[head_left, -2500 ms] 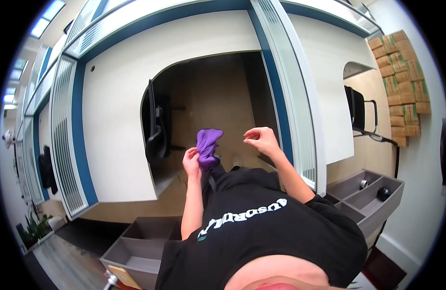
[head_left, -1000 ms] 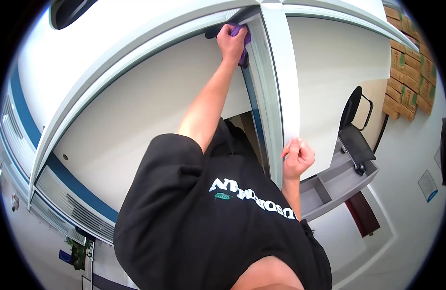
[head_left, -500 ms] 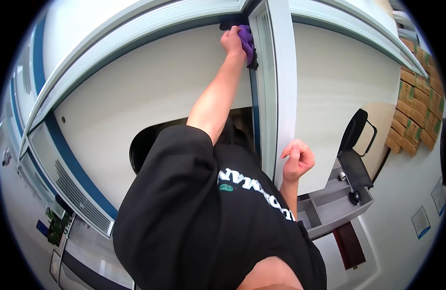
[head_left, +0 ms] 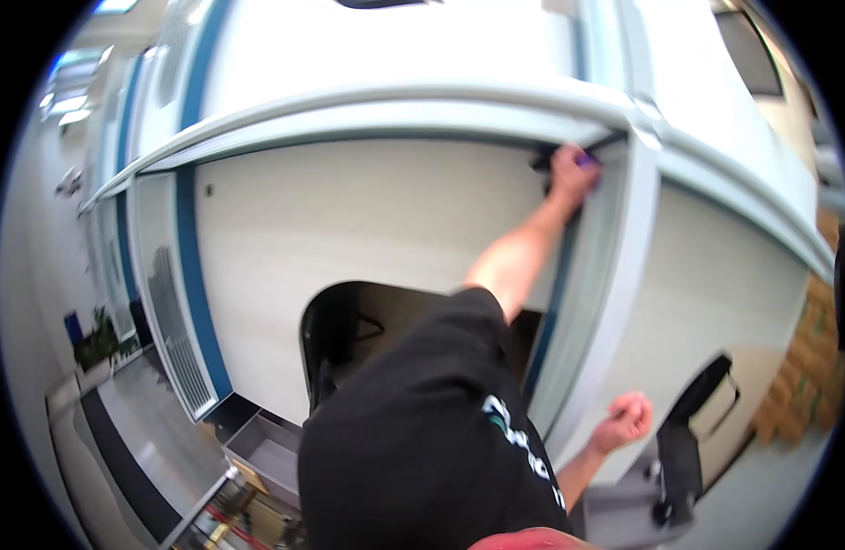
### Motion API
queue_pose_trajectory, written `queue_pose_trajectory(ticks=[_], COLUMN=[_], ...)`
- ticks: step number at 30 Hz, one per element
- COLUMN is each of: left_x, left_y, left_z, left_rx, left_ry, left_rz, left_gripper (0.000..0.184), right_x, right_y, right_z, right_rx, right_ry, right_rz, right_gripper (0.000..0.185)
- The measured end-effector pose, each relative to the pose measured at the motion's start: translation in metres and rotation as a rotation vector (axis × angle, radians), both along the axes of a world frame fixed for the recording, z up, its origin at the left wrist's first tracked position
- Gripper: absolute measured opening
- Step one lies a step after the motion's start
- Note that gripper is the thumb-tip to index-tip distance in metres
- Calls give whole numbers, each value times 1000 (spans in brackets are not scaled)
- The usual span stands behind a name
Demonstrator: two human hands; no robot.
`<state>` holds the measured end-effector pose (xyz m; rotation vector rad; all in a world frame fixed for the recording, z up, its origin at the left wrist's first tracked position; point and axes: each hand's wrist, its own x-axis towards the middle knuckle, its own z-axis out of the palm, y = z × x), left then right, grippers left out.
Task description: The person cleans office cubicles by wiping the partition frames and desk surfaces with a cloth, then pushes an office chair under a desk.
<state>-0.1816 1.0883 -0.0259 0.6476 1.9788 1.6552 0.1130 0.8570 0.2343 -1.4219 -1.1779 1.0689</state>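
Note:
My left hand point(head_left: 574, 179) reaches out to the far right corner of a pale desktop point(head_left: 367, 220). Its fingers are closed round a purple cloth point(head_left: 585, 159), of which only a small patch shows. The hand is at the inner side of the glass-and-metal partition point(head_left: 610, 257). A dark object point(head_left: 540, 160) lies beside it in the corner, too blurred to name. On the other side of the partition, my right hand point(head_left: 626, 422) hangs in the air with its fingers curled in and nothing visible in them.
A black chair point(head_left: 335, 321) stands at the desk's near edge, partly behind my sleeve. To the right are another black chair point(head_left: 684, 440) and stacked brown cartons point(head_left: 798, 367). A grey open drawer point(head_left: 271, 449) is at the lower left. Partition rails point(head_left: 395, 96) border the desk.
My view has swung, so desk and partition sit lower and further right. My left hand keeps the cloth in the corner, with less purple showing. My right hand is further out from my body.

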Motion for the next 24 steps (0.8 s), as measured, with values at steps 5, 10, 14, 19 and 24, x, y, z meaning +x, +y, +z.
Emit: queue_pose_trajectory(ticks=[5, 10, 14, 19, 24], left_x=[0, -5, -69, -105, -74], left_y=[-3, -19, -102, -170, -174], left_z=[-4, -77, -48, 24, 56], left_rx=[85, -89, 191, 449, 421], left_ry=[-140, -1006, -1372, -1361, -1334], left_rz=[46, 436, 94, -128, -100], left_gripper=[25, 34, 37, 19, 17], right_x=[-100, -235, -350, -382, -311], right_y=[107, 235, 244, 190, 147], right_z=[6, 73, 178, 191, 145], right_rx=[12, 183, 502, 858, 799], right_ry=[41, 270, 368, 293, -127], right_rz=[194, 427, 803, 1108, 1006], right_gripper=[32, 32, 26, 50, 49])
